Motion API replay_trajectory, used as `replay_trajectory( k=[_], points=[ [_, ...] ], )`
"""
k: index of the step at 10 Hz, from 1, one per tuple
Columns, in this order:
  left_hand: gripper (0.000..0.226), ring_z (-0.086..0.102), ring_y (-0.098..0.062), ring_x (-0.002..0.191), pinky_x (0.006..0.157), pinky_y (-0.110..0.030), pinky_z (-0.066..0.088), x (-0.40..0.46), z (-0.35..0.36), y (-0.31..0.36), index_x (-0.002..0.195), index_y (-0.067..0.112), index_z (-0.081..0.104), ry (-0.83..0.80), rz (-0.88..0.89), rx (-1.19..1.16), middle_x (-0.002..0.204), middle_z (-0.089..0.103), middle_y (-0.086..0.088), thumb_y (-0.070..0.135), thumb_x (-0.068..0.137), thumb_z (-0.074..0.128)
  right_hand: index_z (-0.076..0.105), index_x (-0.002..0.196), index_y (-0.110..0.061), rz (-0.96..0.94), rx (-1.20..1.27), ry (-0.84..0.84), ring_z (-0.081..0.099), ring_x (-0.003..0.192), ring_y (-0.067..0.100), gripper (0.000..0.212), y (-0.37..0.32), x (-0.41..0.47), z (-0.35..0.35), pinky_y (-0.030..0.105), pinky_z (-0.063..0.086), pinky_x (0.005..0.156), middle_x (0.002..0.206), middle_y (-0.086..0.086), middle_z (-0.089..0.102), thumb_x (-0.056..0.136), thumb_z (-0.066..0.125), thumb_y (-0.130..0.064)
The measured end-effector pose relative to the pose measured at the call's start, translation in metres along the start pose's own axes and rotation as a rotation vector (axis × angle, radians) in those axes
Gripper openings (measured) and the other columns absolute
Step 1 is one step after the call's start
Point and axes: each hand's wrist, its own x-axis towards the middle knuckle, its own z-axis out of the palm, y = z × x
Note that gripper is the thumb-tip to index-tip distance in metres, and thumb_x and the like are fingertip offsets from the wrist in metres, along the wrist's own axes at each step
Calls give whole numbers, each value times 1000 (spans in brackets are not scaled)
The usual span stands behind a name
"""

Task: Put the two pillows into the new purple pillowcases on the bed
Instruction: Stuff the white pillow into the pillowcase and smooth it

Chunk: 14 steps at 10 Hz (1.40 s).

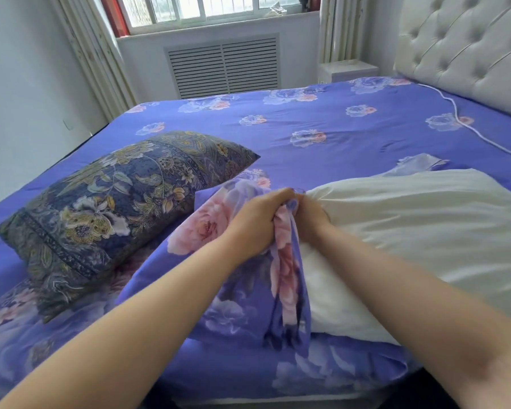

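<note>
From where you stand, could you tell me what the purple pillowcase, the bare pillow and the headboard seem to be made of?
Purple pillowcase: thin woven fabric, likely cotton, printed with roses; it bunches in soft folds.
Bare pillow: matte cream cloth over soft filling; it dents and creases.
Headboard: padded, button-tufted, faintly glossy white covering, possibly faux leather.

I count two pillows on the bed: one bare white pillow [419, 231] under my right side, and one patterned pillow [121, 199] in a dark floral case to my left. One purple pillowcase [236, 261] with pink roses lies in front of me; a second piece of purple floral fabric [419, 163] shows beyond the white pillow, but I cannot tell whether it is a pillowcase. Two hands are in view: my left hand [257, 222] and my right hand [309, 219]. One white cord [455, 110] crosses the sheet. One window [207, 7], one vent grille [224, 66], one tufted headboard [466, 45].
</note>
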Motion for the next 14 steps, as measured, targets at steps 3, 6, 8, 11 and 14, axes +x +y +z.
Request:
replay_trajectory(
  k=[3, 6, 8, 11, 14],
  points=[
    [66, 45, -26, 126, 98, -38, 39, -30, 21, -79, 141, 22, 36, -112, -244, 449, 136, 50, -4, 52, 85, 52, 40, 134, -19, 134, 316, 125, 44, 125, 27, 50, 19, 25, 20, 35, 33, 102, 136, 14, 40, 89, 54, -36],
    [52, 39, -31, 130, 104, -43, 30, -1, -7, -112, 133, 13, 43, 290, -539, 330, 141, 42, -13, 44, 92, 49, 21, 146, -43, -98, 118, 21, 55, 111, 35, 62, 8, 9, 17, 42, 43, 92, 131, 13, 41, 93, 42, -20],
    [22, 59, -44, 80, 60, -38, 32, -7, -27, -101, 88, 9, 51, 469, -343, 236, 82, 65, -23, 26, 98, 40, 5, 151, -25, -30, 166, -52, 53, 119, 33, 71, 7, 4, 9, 39, 38, 94, 136, 16, 49, 93, 46, -27],
    [36, 57, -41, 55, 45, -37, 43, -111, -61, -114, 74, 14, 42, 412, -128, 407, 54, 56, -17, 47, 90, 36, 47, 134, -28, 176, 149, 19, 52, 122, 28, 42, 14, 45, -12, 35, 39, 97, 136, 8, 54, 92, 46, -35],
    [71, 43, -29, 122, 96, -45, 38, -80, -37, -116, 142, 20, 37, 273, -226, 489, 138, 43, -4, 63, 86, 39, 41, 135, -41, -106, -122, 14, 61, 101, 36, 46, -12, 17, -6, 33, 40, 76, 118, 12, 64, 92, 43, -24]
  ],
)
